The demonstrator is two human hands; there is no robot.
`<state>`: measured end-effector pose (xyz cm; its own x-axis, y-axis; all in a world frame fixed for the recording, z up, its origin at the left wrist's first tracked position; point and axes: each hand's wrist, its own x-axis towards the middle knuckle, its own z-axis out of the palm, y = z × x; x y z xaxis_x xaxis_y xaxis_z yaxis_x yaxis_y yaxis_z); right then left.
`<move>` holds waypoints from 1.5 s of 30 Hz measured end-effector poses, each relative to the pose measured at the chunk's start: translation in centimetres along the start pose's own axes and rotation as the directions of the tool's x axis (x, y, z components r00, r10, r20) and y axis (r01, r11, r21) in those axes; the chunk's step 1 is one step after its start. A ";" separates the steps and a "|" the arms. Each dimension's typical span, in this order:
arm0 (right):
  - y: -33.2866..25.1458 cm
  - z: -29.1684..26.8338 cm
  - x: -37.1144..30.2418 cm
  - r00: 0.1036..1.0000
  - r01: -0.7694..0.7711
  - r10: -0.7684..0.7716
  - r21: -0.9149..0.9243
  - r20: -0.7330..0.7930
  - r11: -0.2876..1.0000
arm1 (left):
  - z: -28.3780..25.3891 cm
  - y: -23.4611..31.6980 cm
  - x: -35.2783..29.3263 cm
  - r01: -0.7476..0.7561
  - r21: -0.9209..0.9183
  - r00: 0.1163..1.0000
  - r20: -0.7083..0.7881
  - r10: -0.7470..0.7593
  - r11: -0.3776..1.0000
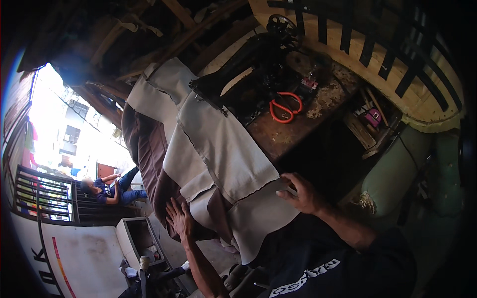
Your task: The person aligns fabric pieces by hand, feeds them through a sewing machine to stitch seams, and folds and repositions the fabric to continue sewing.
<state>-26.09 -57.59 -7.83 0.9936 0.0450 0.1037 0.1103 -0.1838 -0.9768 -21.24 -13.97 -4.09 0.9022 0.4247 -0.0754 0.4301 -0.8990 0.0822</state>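
A large piece of light grey fabric [218, 144] with dark-edged seams hangs over the sewing table's edge and spreads toward me. Brown fabric [149, 154] lies beneath it and along its left side. My left hand [180, 221] rests with spread fingers on the brown fabric, beside the grey folds. At the right edge of the grey fabric is my right hand [302, 196], its thumb and forefinger apart. A black sewing machine [238, 69] stands at the far end of the grey fabric. Scissors with orange-red handles [283, 120] lie on the table to its right; their blades are hard to make out.
The worn wooden tabletop [278, 139] has a dark gap at its near right. An open drawer [361, 130] there holds a pink item [373, 117]. Another person [107, 191] sits at the left by a dark railing [44, 193]. A grey open-fronted box [131, 243] stands lower left.
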 end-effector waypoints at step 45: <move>-2.9 -1.3 7.7 0.886 0.427 -0.381 -0.148 0.262 0.892 | 0.4 -0.2 -0.5 0.014 -0.061 0.993 -0.114 -0.021 0.998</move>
<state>-18.74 -58.02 -3.92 0.8322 0.3675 0.4152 0.5267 -0.2901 -0.7990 -21.76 -14.07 -4.45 0.8910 0.4524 0.0367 0.4435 -0.8849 0.1421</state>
